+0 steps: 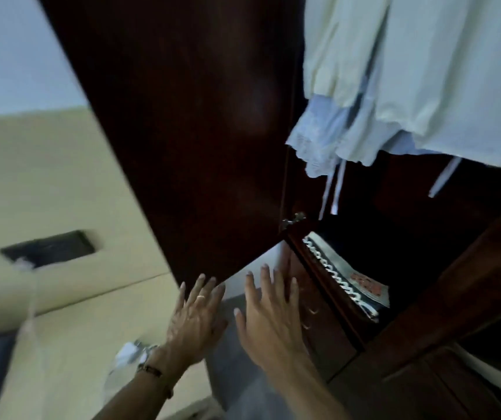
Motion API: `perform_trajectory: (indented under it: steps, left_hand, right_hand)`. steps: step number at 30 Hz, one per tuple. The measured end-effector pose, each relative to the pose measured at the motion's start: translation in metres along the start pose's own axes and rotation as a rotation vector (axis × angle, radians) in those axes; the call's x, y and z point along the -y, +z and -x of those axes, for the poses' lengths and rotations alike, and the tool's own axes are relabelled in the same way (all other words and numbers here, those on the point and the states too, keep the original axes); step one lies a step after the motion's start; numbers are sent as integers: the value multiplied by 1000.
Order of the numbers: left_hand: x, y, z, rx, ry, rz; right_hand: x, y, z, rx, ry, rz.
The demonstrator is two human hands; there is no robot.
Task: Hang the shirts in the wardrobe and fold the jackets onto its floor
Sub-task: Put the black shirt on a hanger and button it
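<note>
Two hands are in the lower middle of the frame. The left hand (194, 316) has its fingers straight and spread, with a ring on one finger and a watch (147, 357) and a bracelet on the wrist; its fingertips reach the bottom edge of the wardrobe door (176, 131), and it holds nothing. The right hand (268, 319) is just beside it, also with straight, spread fingers and nothing in its grasp; whether it touches the wood I cannot tell.

One door, dark brown and glossy, stands open and fills the upper middle of the frame. One metal hinge (293, 219) shows where the door meets the wardrobe body.

Inside the wardrobe (470, 283), at the upper right of the frame, hang at least two garments. One is a pale green shirt (425, 71), wide and smooth. One is a light blue shirt (319, 140) with an embroidered, scalloped hem, hanging partly behind and below the green one. Thin white ties (332, 189) hang down from it.

On the wardrobe floor, at the middle right, lies one folded dark jacket (373, 253). Its front edge shows a white zigzag trim and a red and white patch (367, 286).

At the left of the frame is a cream surface with one dark rectangular object (49, 247) on it; the blur does not let me name it
</note>
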State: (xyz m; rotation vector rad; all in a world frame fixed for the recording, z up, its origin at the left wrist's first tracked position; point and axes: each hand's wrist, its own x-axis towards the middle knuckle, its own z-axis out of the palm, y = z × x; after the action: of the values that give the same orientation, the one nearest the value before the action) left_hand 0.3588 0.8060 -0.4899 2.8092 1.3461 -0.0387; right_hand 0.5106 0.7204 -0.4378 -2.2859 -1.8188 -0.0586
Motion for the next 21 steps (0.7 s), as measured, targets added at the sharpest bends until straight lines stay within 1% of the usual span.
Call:
perform_trajectory:
  steps: [1,5,6,8,11,13,14,16,18,20,21]
  left_hand:
    - [13,-14,33,-21,-94,12]
    - [51,-54,134,-45,-395,91]
    - [65,-64,176,-50,-497,95]
    - [80,-70,223,-29,-589,122]
    - [101,-76,307,-99,-739,109]
    - [114,-79,375,-109,-868,111]
    - [119,-79,404,-82,-923,150]
    - [126,-76,467,-47,-1015,158]
    - [133,-67,558,-13,-1111,168]
    - [132,-58,635,-37,-1184,160]
    - [131,-56,668,-46,-1225,140]
  right_hand:
    - [25,-11,7,6,-90,-8]
    - [109,-43,34,49,-277,-80]
    - [144,-53,47,45,-367,-91]
    - [178,-60,63,59,-441,-111]
    - [241,-71,100,84,-602,-112]
    - [287,-74,136,78,-721,-116]
    - [307,-75,154,82,-759,-119]
    - [348,-72,193,99,-837,-133]
    - [405,-77,253,87,-930,-131]
    - [451,-75,301,111,-982,-125]
    - [471,-74,324,148,-1009,-112]
